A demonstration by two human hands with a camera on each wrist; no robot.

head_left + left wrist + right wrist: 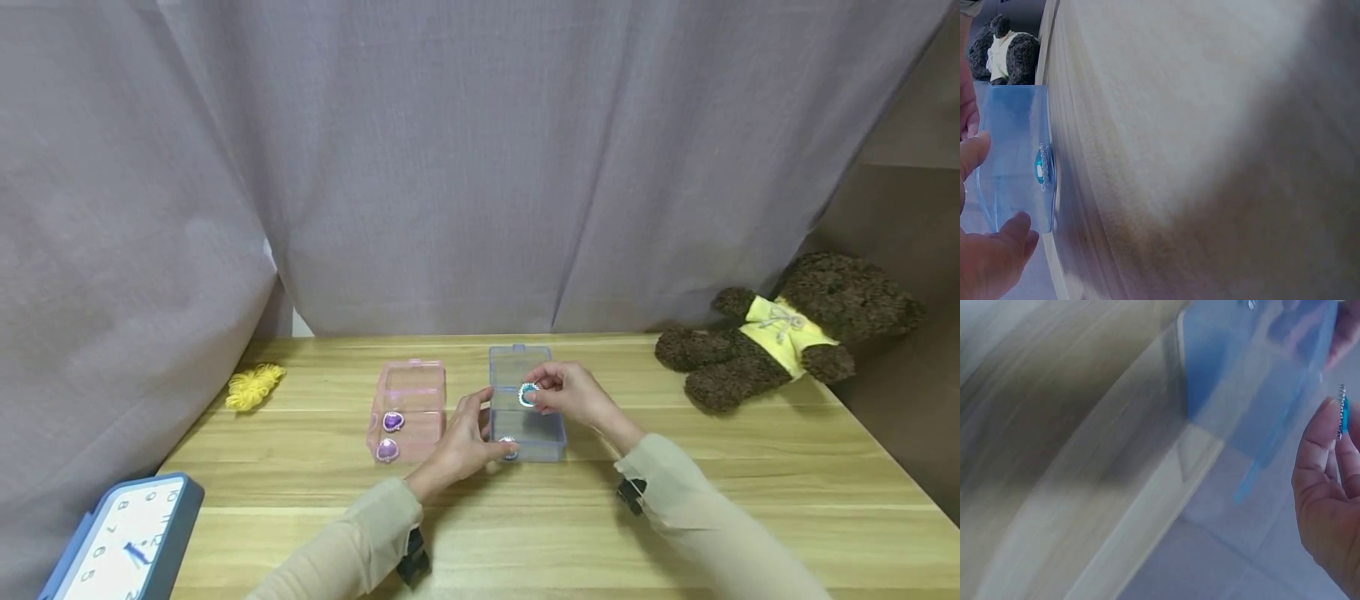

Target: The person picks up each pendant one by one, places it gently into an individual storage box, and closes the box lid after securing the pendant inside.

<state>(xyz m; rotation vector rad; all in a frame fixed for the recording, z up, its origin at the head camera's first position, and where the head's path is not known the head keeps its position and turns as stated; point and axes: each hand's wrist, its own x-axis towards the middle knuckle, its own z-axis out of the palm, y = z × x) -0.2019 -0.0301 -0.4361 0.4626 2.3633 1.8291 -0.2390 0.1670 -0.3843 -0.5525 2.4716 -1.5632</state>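
Open blue box (pixel 542 451), touched by the spread fingers of the left hand (pixel 461 443), contains one turquoise gem (pixel 1041 166); the right hand (pixel 573 398) pinches a second gem (pixel 528 395) above it. Open pink box (pixel 420 433), alongside, contains two purple gems (pixel 393 422).

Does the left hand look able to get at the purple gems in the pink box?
Probably yes: the left hand is close beside the pink box, whose lid appears folded back, and nothing seems to cover the purple gems. It would first need to let go of the blue box.
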